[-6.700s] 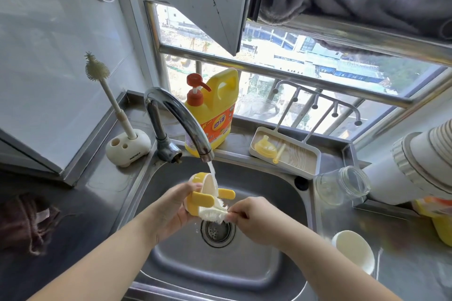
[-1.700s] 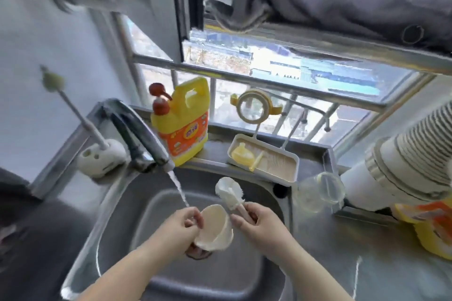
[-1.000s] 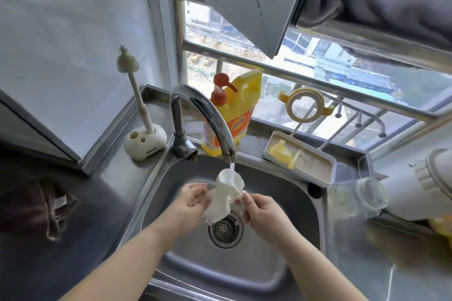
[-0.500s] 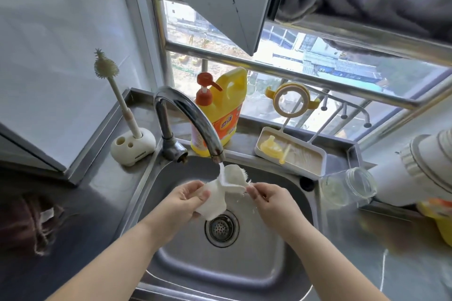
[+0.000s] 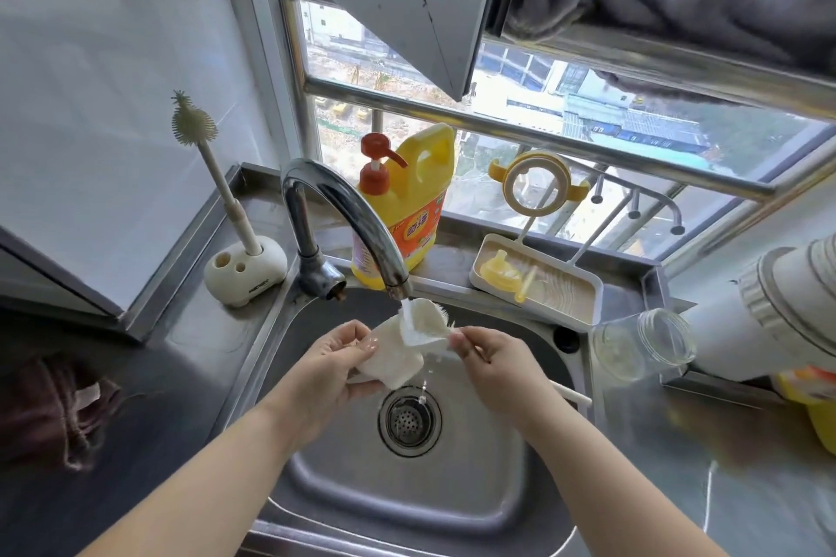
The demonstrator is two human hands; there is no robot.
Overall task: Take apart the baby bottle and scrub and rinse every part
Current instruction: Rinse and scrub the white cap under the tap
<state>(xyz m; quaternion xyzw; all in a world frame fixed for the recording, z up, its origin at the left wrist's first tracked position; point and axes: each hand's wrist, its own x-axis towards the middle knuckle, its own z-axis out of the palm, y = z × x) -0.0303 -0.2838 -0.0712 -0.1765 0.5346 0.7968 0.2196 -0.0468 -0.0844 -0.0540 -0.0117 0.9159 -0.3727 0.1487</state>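
you scrubbed the white bottle cap (image 5: 392, 357) under the tap (image 5: 357, 222).
your left hand (image 5: 337, 364) gripped the cap over the steel sink (image 5: 475, 493); your right hand (image 5: 491, 357) pinched the brush (image 5: 427, 319) working inside it. window ahead, steel counter (image 5: 724, 466) around; brush handle mostly hidden.

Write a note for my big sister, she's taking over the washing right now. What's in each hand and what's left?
Left hand grips the white cap under the running faucet.
Right hand holds the brush, its bristles in the cap.
Handle ring hangs on the drying rack; yellow spout and straw lie in its tray.
Glass bottle lies on its side on the counter.
Left: finish the cap and rack it. Can't tell whether the bottle is washed.
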